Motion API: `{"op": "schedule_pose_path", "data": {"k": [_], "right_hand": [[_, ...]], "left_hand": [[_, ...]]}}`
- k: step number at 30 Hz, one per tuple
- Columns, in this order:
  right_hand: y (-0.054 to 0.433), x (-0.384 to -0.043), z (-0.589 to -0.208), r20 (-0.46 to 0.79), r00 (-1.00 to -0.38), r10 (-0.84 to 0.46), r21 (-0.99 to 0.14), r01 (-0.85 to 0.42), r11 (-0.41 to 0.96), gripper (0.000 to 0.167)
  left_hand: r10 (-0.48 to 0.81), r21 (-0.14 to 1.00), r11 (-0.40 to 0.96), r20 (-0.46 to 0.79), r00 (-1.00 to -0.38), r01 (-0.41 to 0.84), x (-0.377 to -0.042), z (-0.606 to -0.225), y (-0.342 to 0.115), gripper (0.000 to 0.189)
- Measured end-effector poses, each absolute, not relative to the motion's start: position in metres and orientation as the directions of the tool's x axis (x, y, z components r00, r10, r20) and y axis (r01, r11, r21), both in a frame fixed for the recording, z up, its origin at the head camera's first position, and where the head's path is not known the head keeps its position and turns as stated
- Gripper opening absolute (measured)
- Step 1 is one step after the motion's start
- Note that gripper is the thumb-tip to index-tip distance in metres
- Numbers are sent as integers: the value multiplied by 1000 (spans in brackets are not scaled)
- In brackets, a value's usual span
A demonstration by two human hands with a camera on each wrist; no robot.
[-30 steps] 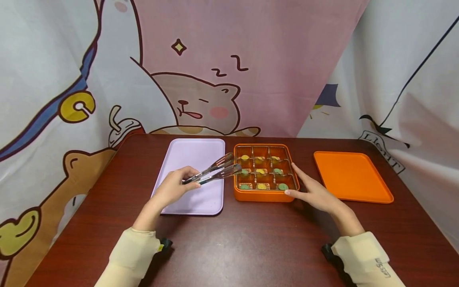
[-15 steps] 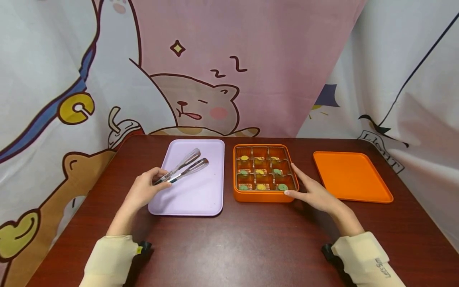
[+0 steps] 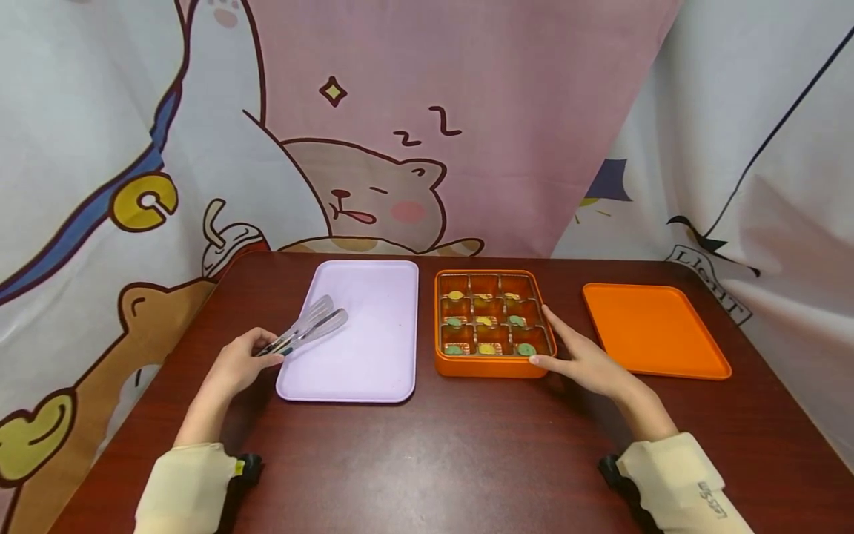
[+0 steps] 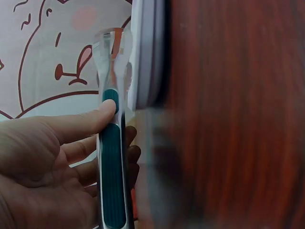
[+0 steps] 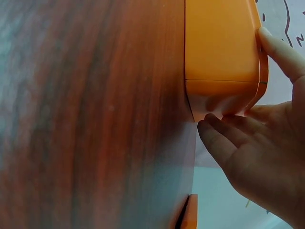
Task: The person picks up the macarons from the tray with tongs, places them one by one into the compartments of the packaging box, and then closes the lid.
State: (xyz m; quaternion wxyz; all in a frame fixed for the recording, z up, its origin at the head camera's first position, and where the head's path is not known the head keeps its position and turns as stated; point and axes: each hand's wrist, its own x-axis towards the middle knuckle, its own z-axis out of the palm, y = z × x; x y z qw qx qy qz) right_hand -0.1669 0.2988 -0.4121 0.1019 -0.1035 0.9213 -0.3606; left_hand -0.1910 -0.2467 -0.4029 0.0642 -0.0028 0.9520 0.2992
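Observation:
My left hand holds a pair of clear-tipped food tongs over the left edge of a lilac tray. The tongs' arms are spread, with nothing between their tips. In the left wrist view, the thumb lies on the teal grip and the other fingers are behind the handle. My right hand rests at the near right corner of an orange box, thumb at the front rim and fairly straight fingers along the side. Inside the box, a clear divided insert has small yellow and green round pieces in its compartments.
An orange tray, flat and shallow, lies right of the box on the dark red-brown table. A printed cartoon curtain hangs behind the table's far edge.
My left hand has moved left with the tongs, from beside the box across the lilac tray to its left edge. The right hand and the box have stayed in place.

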Motion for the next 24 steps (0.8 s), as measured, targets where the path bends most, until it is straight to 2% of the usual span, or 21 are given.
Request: {"op": "schedule_pose_path", "data": {"k": [15,18,24], "right_hand": [[298,-167,-413,-124,-954,-274,-694,-114,711,98],[298,-167,-414,-127,-952,-277,-704,-110,702,98],[298,-166,-409,-139,-954,-265,-685,-101,722,98]], "left_hand": [[22,580,812,-144,-989,-66,-189,-406,-255,48],[20,606,795,-83,-996,-35,-189,-403,-252,49],[22,663,740,151,-988,118,-190,-387,-229,42]]}}
